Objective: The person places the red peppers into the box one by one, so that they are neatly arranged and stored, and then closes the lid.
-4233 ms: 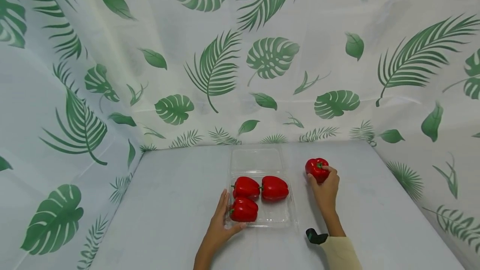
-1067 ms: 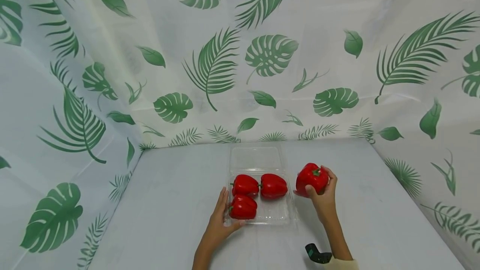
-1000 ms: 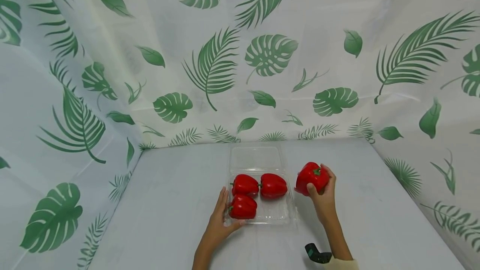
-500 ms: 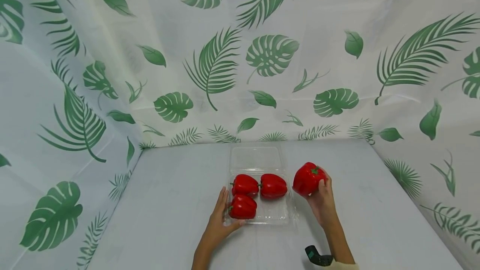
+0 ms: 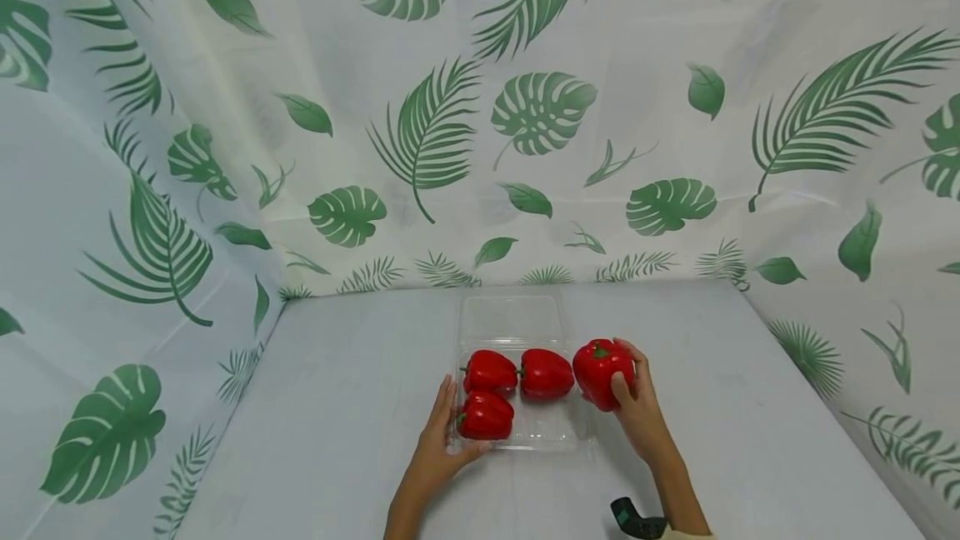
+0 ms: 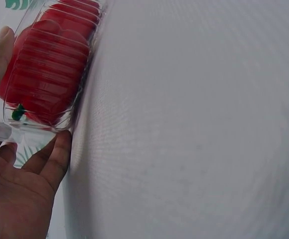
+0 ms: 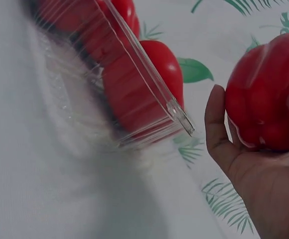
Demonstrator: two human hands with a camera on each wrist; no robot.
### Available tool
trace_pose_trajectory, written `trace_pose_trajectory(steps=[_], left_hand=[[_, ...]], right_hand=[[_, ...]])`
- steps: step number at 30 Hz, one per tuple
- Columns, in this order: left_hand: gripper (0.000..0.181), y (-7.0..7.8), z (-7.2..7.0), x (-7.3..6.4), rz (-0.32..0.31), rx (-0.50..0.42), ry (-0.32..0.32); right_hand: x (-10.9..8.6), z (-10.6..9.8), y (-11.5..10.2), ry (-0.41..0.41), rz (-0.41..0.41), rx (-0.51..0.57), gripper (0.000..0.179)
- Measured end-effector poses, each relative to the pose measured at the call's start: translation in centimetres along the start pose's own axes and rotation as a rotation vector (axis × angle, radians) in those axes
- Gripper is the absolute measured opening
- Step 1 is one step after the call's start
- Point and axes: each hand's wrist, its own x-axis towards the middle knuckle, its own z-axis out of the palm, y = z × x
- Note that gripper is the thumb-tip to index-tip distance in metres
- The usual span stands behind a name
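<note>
I look down through the head camera at a pale, matt bench [image 5: 337,407], backed by a lightly creased white curtain [image 5: 637,127] printed with green palm fronds and broad split leaves. On the bench lies a thin, clear plastic box [image 5: 551,427], roughly square, its glossy lid [image 5: 512,317] folded back flat at twelve o'clock. Taking the middle of the box as the clock's centre, three shiny red bell peppers lie on their sides inside it: a first pepper [image 5: 491,372] at eleven, a second pepper [image 5: 546,373] at one, and a third pepper [image 5: 486,416] at eight, all with short green stems towards nine. The see-through floor of the box shows at four. Beyond the third pepper, also at eight, the left hand [image 5: 437,445] is spread round the corner, fingers stretched along the left wall, thumb apart along the near edge; through the left wrist camera I see fingertips touching the evenly ridged plastic. Between two and three o'clock, the right hand [image 5: 637,407] curls thumb and fingers round a held pepper [image 5: 597,377], plump, lobed and waxy, its green stem uppermost. In the right wrist view I see a gap between it and the box. Between four and five, a black, angular device [image 5: 636,521] sits at the right wrist, beside a cream cuff [image 5: 686,535].
</note>
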Motion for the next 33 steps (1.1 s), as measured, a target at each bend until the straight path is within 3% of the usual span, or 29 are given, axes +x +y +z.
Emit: trace_pose_trajectory(steps=[9,20,26,33], left_hand=[[0.105,0.0,0.0,-0.1,-0.006,0.001,-0.003],[0.104,0.0,0.0,0.0,0.012,-0.005,0.004],[0.105,-0.1,0.0,0.0,0.018,-0.006,0.004],[0.105,0.0,-0.1,0.0,0.015,0.003,0.004]], right_hand=[[-0.1,1.1,-0.3,-0.104,-0.087,-0.102,0.056],[0.0,2.7,-0.3,-0.113,-0.254,-0.377,0.069],[-0.1,3.2,-0.3,-0.138,-0.273,-0.506,0.074],[-0.6,3.5,-0.1,-0.169,-0.239,-0.613,0.075]])
